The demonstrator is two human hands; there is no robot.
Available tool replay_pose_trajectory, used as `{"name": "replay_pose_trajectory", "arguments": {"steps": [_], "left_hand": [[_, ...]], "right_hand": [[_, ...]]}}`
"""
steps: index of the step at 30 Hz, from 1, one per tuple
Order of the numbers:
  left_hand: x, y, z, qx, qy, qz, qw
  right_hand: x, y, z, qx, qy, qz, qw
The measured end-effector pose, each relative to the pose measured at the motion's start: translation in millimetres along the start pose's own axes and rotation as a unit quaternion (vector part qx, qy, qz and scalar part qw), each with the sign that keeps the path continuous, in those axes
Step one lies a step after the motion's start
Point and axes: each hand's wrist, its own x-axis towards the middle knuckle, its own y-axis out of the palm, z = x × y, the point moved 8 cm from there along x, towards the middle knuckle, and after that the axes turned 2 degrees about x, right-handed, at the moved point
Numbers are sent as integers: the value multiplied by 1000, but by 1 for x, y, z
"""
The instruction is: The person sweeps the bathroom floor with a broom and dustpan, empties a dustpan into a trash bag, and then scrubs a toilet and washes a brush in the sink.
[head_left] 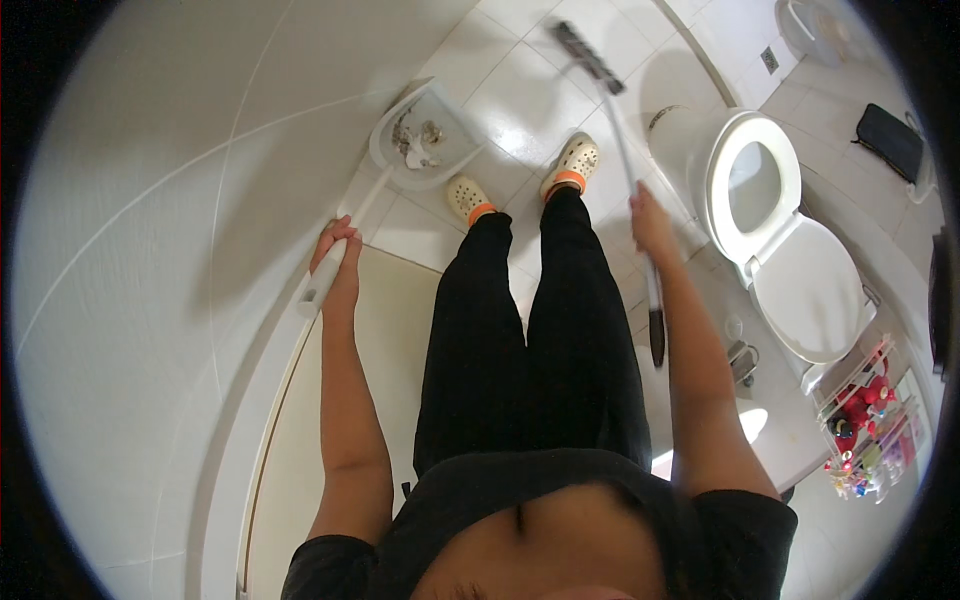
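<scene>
My left hand (338, 250) is closed round the white handle of a long-handled dustpan (458, 135). The pan rests on or just over the tiles near the left wall, and grey debris with white scraps (415, 140) lies inside it. My right hand (652, 220) grips the grey shaft of a long-handled broom (588, 58). Its narrow dark head, slightly blurred, is beyond my feet, to the right of the pan and apart from it. The black grip end of the shaft points back toward me.
My feet in cream clogs (572, 165) stand on white floor tiles (510, 90). On the right is a toilet (755, 190) with its lid up. A wire rack (865, 420) of small colourful items and a black pouch (890, 140) are farther right. A pale wall (150, 250) borders the left.
</scene>
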Motion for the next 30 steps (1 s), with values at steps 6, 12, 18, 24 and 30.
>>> {"name": "replay_pose_trajectory", "arguments": {"steps": [6, 12, 18, 24, 30], "left_hand": [[0, 12, -12, -31, 8, 27, 999], [-4, 2, -3, -8, 11, -5, 1000], [2, 10, -3, -5, 12, -11, 1000], [-12, -2, 3, -54, 19, -26, 998], [-38, -2, -18, -89, -54, -95, 990]], "right_hand": [[162, -49, -18, -210, -101, -28, 972], [50, 75, 19, -75, -52, 45, 995], [-83, 94, 20, -50, -29, 222, 973], [-7, -8, 21, -129, -89, 113, 981], [182, -130, 84, -177, -90, 23, 980]]}}
